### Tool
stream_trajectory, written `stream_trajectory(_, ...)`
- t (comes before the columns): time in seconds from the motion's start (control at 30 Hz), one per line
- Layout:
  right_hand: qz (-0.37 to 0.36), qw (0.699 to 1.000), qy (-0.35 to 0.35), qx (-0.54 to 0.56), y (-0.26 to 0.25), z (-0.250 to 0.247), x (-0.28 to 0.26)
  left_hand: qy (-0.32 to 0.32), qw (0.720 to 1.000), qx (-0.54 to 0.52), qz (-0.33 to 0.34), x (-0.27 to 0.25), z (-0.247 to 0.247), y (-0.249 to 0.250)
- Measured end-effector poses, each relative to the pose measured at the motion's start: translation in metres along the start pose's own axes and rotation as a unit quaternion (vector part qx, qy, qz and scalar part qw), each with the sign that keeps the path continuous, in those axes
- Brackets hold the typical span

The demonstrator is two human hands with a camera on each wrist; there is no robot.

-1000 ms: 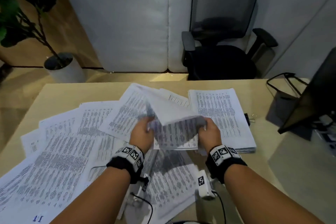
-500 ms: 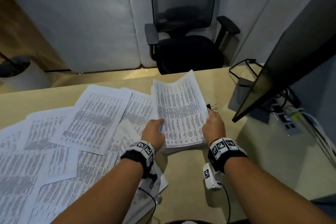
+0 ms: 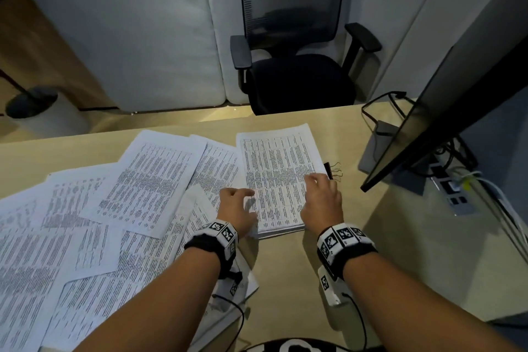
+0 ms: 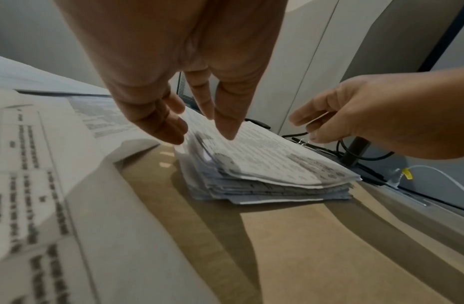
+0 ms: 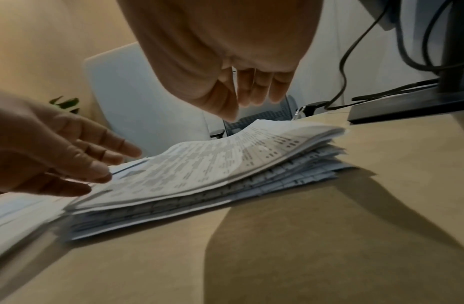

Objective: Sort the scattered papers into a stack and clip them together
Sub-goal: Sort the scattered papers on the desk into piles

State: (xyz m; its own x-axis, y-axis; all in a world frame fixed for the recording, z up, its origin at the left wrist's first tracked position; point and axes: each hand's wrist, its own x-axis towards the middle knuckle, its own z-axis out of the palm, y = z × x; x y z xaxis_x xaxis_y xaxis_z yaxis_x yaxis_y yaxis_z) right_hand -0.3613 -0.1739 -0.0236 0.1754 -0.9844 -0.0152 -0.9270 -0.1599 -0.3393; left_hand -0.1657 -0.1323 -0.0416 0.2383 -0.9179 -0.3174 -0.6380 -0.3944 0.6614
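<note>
On the smooth wooden desk (image 3: 357,237), a ragged-edged rectangular paper stack (image 3: 278,168).

A: Arm pose?
B: Both forearms bare, reaching forward side by side, palms down. Each wrist carries a black band with black-and-white square markers.
A: Left hand (image 3: 238,210)?
B: Fingers loosely bent and spread, pointing down and forward. Left fingertips (image 4: 225,125) sit just over the near left edge of the paper stack (image 3: 278,180); can't tell if they touch. Nothing pinched.
A: Right hand (image 3: 321,203)?
B: Same pose at the stack's right edge. Thumb and fingers hang relaxed, slightly curled, tips down. In the right wrist view the fingertips (image 5: 254,92) are clear of the top sheet. Holding nothing.
</note>
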Motion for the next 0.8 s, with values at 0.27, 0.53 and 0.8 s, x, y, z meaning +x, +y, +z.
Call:
stream_trajectory(0.27,-0.084,0.992,-0.082,0.049,-0.054,0.022,-0.012,0.024,0.999,-0.006,-0.025,-0.029,-0.041,-0.035)
stream_trajectory(0.53,-0.176,0.966,-0.177,0.06,-0.135,0.052,-0.031,0.102,0.984,0.024,-0.147,-0.068,-0.108,-0.118)
stream_trajectory(0.8,-0.172,0.954,-0.235,0.068,-0.204,0.086,-0.042,0.138,0.946,0.121,-0.265,-0.104,-0.167,-0.222)
